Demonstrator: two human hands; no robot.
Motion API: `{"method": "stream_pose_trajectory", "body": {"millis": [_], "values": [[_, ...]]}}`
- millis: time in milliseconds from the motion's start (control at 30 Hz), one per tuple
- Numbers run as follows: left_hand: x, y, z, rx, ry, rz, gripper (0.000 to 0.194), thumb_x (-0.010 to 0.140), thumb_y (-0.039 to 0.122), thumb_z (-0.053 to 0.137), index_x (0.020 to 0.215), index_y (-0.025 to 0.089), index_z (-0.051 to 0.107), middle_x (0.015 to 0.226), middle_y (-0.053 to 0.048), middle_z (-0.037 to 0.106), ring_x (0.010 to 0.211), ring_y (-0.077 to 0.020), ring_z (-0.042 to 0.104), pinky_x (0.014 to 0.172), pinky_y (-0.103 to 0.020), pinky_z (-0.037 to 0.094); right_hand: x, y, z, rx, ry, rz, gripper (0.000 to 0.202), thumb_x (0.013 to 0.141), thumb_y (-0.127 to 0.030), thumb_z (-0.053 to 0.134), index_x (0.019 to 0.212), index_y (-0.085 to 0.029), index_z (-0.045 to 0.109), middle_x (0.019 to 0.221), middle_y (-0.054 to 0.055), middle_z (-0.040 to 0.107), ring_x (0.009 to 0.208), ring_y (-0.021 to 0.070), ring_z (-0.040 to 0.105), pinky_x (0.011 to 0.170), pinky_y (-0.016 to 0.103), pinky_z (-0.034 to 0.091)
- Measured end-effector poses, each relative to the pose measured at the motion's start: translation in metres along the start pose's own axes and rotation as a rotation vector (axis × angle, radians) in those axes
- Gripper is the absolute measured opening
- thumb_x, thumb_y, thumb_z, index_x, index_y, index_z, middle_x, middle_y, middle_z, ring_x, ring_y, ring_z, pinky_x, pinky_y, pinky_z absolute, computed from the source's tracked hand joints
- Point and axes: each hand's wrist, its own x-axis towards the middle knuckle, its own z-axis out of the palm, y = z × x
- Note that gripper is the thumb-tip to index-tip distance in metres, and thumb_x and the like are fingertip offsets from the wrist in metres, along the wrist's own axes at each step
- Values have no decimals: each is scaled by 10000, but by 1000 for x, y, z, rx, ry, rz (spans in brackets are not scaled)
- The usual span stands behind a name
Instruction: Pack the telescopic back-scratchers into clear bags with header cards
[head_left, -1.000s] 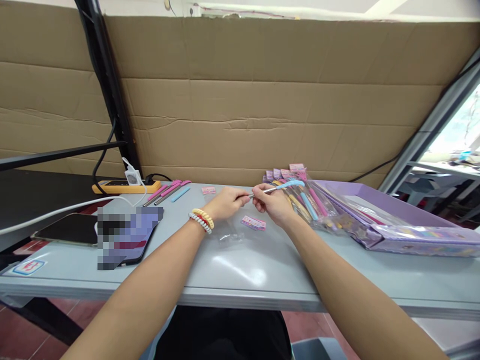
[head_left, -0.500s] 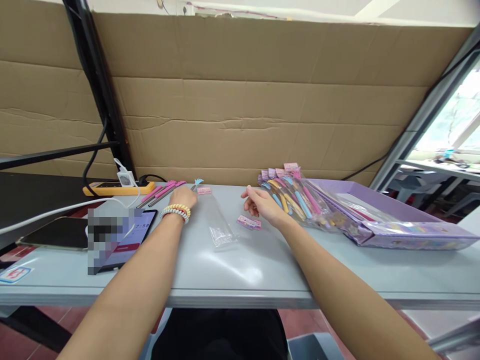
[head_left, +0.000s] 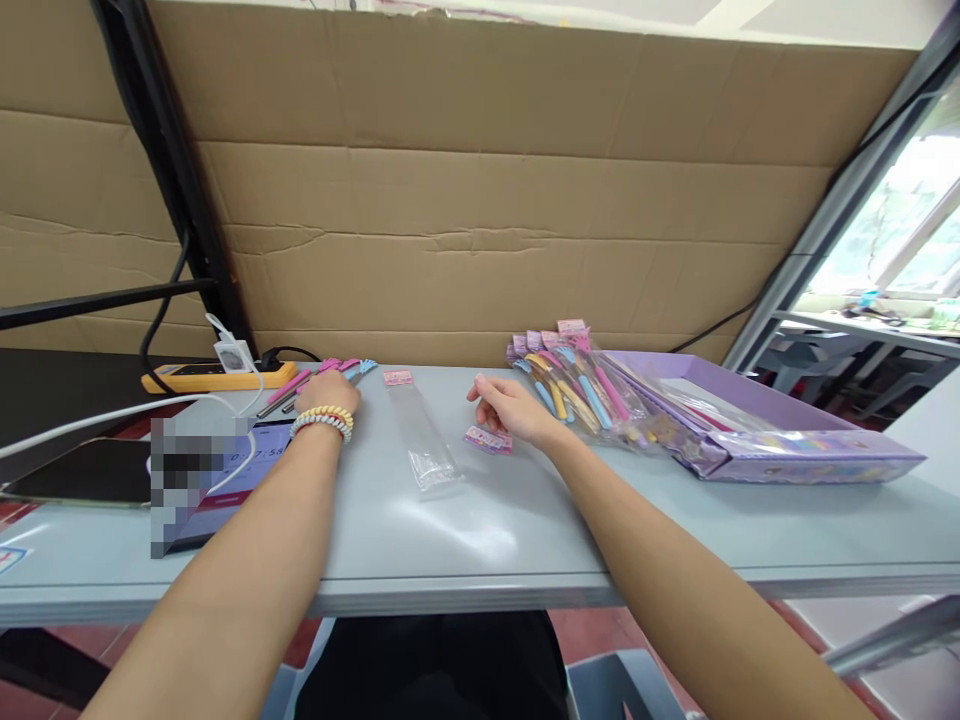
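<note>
a: in head view, where to find slim, blue-topped, plastic-looking pen (head_left: pixel 363 369)?

b: beside bare left hand (head_left: pixel 328 391), toward rear of grey table (head_left: pixel 532 520); cannot tell if gripped. expect light, stiff, slippery; hold mid-barrel.

a: and bare right hand (head_left: pixel 508 405)?

b: loosely curled, apparently empty.

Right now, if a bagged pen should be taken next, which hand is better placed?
The right hand, I judge: it looks free, loosely curled, close beside the bagged pens. The left hand is farther off, at the loose pens; whether it holds one is hidden.
</note>
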Motion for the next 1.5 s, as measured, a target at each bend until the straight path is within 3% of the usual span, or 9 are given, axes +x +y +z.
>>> {"method": "stream_pose_trajectory", "body": {"millis": [100, 333, 467, 667, 867, 1033, 1500], "values": [[0, 0, -4, 49, -56, -116, 361, 726, 248, 543, 1045, 111, 640, 1200, -246, 601, 1085, -358, 582, 833, -456, 481, -1, 0, 0, -22, -11, 2, 565, 817, -702, 415, 839, -156, 558, 587, 0, 552, 437, 73, 429, 398, 193, 309], [2, -2, -5, 57, -13, -220, 438, 734, 258, 536, 1131, 83, 597, 1252, -225, 577, 1156, -350, 535, 909, -454, 441, -1, 1, 0, -63, -38, 18, 550, 839, -686, 394, 861, -160, 554, 600, -2, 550, 452, 79, 434, 421, 204, 332], [4, -4, -2, 67, 3, -211, 425, 754, 245, 504, 1136, 86, 600, 1244, -229, 575, 1153, -345, 531, 905, -447, 429, -1, 1, 0, -105, -39, 6, 551, 846, -684, 378, 859, -163, 557, 603, -2, 552, 457, 84, 444, 438, 212, 341], [1, -1, 1, 176, 147, -155, 409, 756, 235, 484, 1108, 73, 615, 1252, -245, 549, 1166, -354, 492, 930, -468, 367, -2, 2, 1, -156, -54, -3, 546, 856, -678, 365, 850, -167, 557, 606, -2, 557, 459, 87, 447, 450, 217, 347], [-4, 14, 0, 188, 27, 104, 425, 765, 230, 437, 1105, 55, 624, 1175, -236, 597, 1123, -331, 527, 870, -399, 416, -3, -2, 2, -183, -64, 14, 529, 869, -656, 363, 849, -164, 556, 607, 0, 556, 460, 87, 444, 453, 216, 344], [-2, 14, 2, 195, -70, 54, 447, 755, 274, 435, 1089, 69, 649, 1174, -238, 608, 1117, -354, 541, 870, -430, 421, -4, 0, 1, -203, -64, 10, 544, 859, -670, 366, 852, -161, 560, 614, 2, 559, 473, 92, 453, 462, 220, 348], [1, 12, 7, 183, -56, 45, 451, 765, 263, 430, 1127, 82, 630, 1225, -238, 578, 1176, -364, 501, 929, -463, 385, -3, 0, -1, -245, 16, -34, 545, 863, -645, 344, 801, -152, 568, 582, -2, 539, 482, 100, 439, 481, 230, 342]]}}
